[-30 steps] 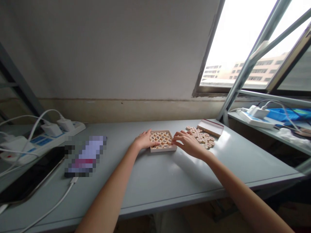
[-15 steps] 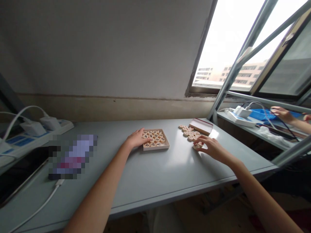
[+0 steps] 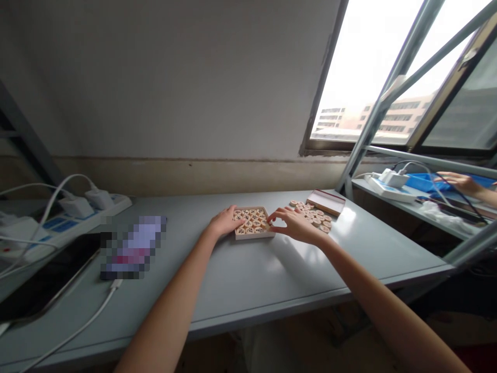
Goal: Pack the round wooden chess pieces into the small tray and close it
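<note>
A shallow box lies on the desk, filled with rows of round wooden Chinese chess pieces with dark characters. My left hand grips the box at its left side, the thumb reaching over the pieces. At the right rim, my right hand is closed in a pinch on a Chinese chess piece, mostly hidden by the fingertips. Behind that hand lie several loose Chinese chess pieces, partly covered by it, beside the box lid.
On the left are a phone on a white cable, a dark device and a power strip with chargers. At right, past a metal post, another person's hand is above a second desk.
My right hand has moved left from the loose pieces to the right side of the box, carrying a piece. My left hand stays on the box. The view has turned slightly left.
</note>
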Demonstrator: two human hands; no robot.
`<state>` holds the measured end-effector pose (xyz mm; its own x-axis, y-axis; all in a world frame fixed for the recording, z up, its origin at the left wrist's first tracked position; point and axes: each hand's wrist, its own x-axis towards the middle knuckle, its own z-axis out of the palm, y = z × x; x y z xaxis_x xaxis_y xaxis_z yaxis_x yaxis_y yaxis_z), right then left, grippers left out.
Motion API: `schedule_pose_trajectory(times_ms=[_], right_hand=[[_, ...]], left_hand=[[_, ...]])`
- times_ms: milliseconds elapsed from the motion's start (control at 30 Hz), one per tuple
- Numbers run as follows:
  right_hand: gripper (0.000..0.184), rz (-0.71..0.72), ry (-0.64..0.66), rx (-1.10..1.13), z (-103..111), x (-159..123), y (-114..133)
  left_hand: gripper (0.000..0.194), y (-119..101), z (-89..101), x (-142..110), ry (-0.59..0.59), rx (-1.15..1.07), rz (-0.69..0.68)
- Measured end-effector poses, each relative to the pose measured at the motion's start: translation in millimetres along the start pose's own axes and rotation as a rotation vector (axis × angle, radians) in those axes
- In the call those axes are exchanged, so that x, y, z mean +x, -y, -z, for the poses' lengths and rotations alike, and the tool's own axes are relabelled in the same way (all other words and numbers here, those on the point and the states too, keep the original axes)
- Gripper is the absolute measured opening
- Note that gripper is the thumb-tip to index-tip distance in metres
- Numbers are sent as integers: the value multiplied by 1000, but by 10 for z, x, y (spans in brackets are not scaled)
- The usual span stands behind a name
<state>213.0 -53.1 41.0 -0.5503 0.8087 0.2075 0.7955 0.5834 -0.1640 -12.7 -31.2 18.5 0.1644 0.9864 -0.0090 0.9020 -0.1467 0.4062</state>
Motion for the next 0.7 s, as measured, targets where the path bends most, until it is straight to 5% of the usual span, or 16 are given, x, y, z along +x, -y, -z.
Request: schedule_pose_trajectory(times_ms=[467, 600, 700], right_hand=[[23, 102, -70, -162, -25, -111, 98], [26, 19, -169, -234, -58, -69, -178], [27, -212, -182, -322, -75, 46, -541]], left_hand=[[57, -17, -9, 14, -59, -6, 80], [46, -26, -41, 48, -147, 5, 164], [38, -32, -66, 59, -181, 15, 168]])
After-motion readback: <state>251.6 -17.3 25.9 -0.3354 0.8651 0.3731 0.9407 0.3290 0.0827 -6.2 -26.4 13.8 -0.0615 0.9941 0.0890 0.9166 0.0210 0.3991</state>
